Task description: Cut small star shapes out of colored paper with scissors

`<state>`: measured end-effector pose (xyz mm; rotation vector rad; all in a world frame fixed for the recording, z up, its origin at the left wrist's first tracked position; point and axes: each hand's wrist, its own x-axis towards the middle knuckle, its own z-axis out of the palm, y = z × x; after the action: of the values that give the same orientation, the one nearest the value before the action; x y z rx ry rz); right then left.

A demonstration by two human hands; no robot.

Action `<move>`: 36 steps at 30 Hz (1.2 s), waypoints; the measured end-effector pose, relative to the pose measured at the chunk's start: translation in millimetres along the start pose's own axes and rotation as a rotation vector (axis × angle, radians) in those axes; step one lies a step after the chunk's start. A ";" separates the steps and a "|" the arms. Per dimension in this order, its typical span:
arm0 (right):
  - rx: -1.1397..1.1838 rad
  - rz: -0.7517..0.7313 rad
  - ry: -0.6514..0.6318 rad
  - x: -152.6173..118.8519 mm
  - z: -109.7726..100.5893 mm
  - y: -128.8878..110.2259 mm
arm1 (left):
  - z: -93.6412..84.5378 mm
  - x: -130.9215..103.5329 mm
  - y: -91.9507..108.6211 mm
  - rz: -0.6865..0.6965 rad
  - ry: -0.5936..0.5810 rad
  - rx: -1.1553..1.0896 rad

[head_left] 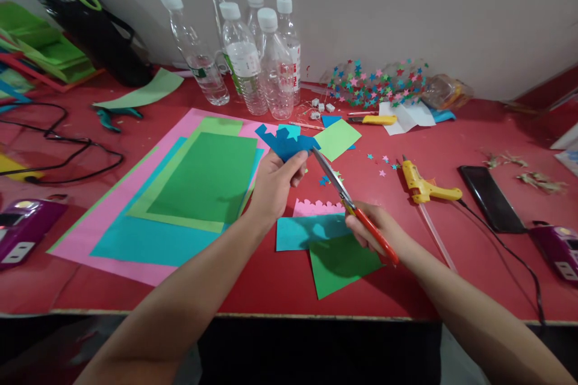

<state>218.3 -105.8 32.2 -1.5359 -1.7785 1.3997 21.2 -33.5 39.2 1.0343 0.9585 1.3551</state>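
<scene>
Between the thumb and fingers of my left hand [276, 187] is a piece of dark blue paper [289, 143] with a notched upper edge. My right hand [372, 225] grips red-handled scissors [338, 183]. Their blade tips reach the right end of the blue paper; whether they touch it I cannot tell. Below the scissors lie a pink strip [311, 209] with a scalloped edge, a turquoise strip [300, 233] and a green sheet [336, 267]. Small paper stars [324, 180] are scattered behind the scissors, near a light green piece of paper [338, 139].
Stacked coloured sheets [203, 177] lie at left. Several plastic bottles [241, 60] stand against the wall. A yellow cutter [372, 120] is at the back. A yellow glue gun [427, 186], its cord and a phone [491, 198] are at right; a black flask [99, 30] leans back left.
</scene>
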 end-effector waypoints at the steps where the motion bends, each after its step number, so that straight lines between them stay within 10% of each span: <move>1: -0.002 -0.003 -0.004 -0.2 -0.5 0.0 | -0.2 0.4 0.2 -0.012 0.001 0.001; 36: -0.034 -0.031 -0.065 -0.8 -6.9 -1.7 | -6.2 4.8 3.8 -0.073 -0.035 0.059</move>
<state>223.3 -103.4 36.8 -1.4888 -1.8655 1.4272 14.2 -28.8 41.3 1.0543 1.0054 1.2519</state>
